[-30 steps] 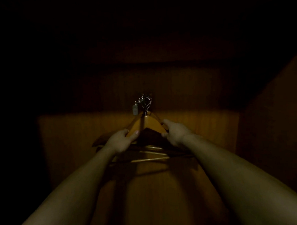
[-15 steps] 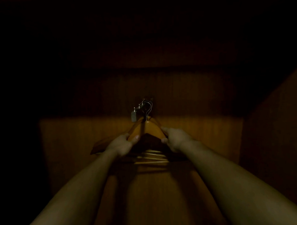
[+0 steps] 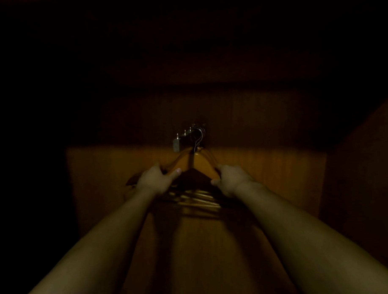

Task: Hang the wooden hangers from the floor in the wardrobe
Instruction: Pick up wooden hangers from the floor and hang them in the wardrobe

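Inside a dark wardrobe, a bunch of wooden hangers (image 3: 194, 163) hangs by metal hooks (image 3: 198, 136) on a small metal rail (image 3: 185, 135) that sticks out of the back wall. My left hand (image 3: 158, 179) grips the left shoulders of the bunch, thumb across the front hanger. Over on the right shoulders, my right hand (image 3: 230, 178) holds the same bunch. The hangers' lower bars (image 3: 197, 197) show between my wrists. The far hangers are hidden behind the front one.
The wardrobe's wooden back wall (image 3: 266, 166) is lit only in its lower half. A wooden side wall (image 3: 365, 173) stands close on the right. The left side and the top are too dark to make out.
The hangers have been pressed closer together on the rail, their lower bars bunching up. Both hands kept their grip and shifted only slightly.
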Available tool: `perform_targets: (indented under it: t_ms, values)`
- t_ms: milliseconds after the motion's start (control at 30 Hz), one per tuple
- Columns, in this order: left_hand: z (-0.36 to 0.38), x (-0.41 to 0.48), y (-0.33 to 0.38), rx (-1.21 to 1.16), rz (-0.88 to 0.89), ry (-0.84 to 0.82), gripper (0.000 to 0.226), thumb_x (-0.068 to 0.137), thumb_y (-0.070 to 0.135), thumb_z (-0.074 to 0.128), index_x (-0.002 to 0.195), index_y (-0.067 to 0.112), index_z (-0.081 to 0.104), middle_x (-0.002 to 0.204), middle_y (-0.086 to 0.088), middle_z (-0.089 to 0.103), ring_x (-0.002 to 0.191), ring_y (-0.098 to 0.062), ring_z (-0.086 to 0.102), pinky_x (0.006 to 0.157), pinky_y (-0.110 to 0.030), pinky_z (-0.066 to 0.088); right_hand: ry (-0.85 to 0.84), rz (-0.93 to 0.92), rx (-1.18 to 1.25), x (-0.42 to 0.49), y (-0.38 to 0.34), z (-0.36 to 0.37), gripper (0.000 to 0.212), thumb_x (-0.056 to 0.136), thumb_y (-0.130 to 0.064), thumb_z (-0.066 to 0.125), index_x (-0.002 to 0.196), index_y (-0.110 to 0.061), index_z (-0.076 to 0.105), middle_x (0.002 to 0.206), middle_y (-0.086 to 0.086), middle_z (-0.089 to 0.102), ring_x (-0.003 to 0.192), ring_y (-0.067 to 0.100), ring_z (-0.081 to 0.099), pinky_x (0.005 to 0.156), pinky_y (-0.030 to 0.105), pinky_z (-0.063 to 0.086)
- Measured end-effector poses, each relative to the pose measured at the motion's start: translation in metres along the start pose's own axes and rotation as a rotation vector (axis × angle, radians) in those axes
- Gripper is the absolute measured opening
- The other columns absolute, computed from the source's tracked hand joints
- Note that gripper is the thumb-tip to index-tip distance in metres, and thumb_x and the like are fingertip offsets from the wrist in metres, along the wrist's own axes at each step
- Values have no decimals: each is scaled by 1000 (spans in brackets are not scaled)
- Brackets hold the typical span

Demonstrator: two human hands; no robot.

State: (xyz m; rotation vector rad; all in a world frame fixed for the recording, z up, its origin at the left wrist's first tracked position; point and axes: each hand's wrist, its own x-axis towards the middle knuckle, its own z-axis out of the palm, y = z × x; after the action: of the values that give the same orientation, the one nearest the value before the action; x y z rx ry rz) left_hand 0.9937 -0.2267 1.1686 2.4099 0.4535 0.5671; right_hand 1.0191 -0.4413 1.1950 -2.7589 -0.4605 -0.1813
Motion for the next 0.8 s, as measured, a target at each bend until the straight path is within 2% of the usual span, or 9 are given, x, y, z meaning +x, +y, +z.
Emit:
perform_targets:
  t_ms: [200,300,400,533,600,700,800]
  values:
    - [-24,-35,2,-96,44,37,66,87,64,58,131,15,51,127,-6,62,108,-26,61,90,-38,52,59,-34,-9,-34,-8,-2,50,96,-43,58,138,-21,45,127,9,59,111,29,59,92,42,53]
    - [-50,-58,-6,-19,57,64,69,86,65,59,134,15,50,130,-6,61,110,-26,61,87,-37,52,73,-78,-1,-58,-29,-10,54,96,-42,59,143,-22,43,132,9,57,117,30,57,94,41,52]
    - [-82,-83,-17,110,54,104,74,85,68,58,138,18,47,135,-5,58,110,-24,60,86,-37,52,71,-146,14,-78,-58,-11,46,96,-42,59,137,-25,48,130,8,58,117,30,57,97,43,50]
    - [-135,-128,-55,280,31,154,82,83,74,54,143,19,42,139,-9,53,120,-29,57,91,-39,52,35,-231,15,-108,-115,-5,53,95,-47,58,142,-25,45,138,8,54,124,32,53,102,45,48]
    - [-164,-156,-82,315,-9,159,86,81,78,52,145,21,40,141,-8,52,121,-28,57,94,-42,52,26,-277,7,-127,-150,1,58,95,-50,57,144,-24,42,141,9,52,125,32,53,100,43,48]
    - [-209,-202,-124,354,-78,181,83,84,74,51,147,21,38,142,-8,51,122,-28,56,94,-43,51,4,-387,-1,-164,-207,14,61,95,-54,55,146,-25,40,140,8,54,122,30,55,96,43,50]
    - [-256,-251,-165,413,-162,227,84,84,74,51,147,20,38,143,-10,50,125,-29,54,96,-44,51,-56,-507,27,-209,-262,30,64,95,-54,54,150,-26,36,145,9,50,126,31,53,99,45,50]
